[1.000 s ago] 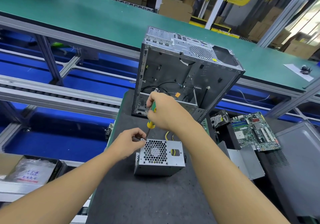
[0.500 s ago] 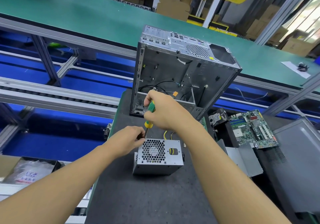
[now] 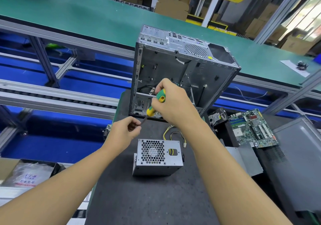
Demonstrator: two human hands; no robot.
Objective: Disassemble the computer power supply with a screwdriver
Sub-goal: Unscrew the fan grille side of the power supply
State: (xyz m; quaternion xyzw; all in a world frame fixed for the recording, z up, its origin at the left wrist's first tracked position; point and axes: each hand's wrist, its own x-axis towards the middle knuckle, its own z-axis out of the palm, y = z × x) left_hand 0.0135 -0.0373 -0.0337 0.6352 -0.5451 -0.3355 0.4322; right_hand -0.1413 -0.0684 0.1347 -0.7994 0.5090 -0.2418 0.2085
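Note:
A grey metal power supply (image 3: 157, 157) lies on the dark mat, its honeycomb fan grille facing up and yellow-black wires trailing from its far side. My right hand (image 3: 173, 101) grips the green and yellow handle of a screwdriver (image 3: 155, 103), held above and behind the unit. The shaft slants down-left to my left hand (image 3: 126, 131), whose fingertips pinch at the tip, clear of the unit's top-left corner. Whether a screw sits at the tip is hidden by the fingers.
An open, gutted computer case (image 3: 180, 75) stands upright just behind the hands. A motherboard (image 3: 252, 128), a hard drive (image 3: 217, 117) and grey case panels (image 3: 295, 164) lie at the right. A box with bagged parts (image 3: 27, 174) sits lower left. Conveyor rails run behind.
Both hands lifted off the power supply's top-left corner and moved up and away; the screwdriver tip left the unit and the left fingers now pinch at it.

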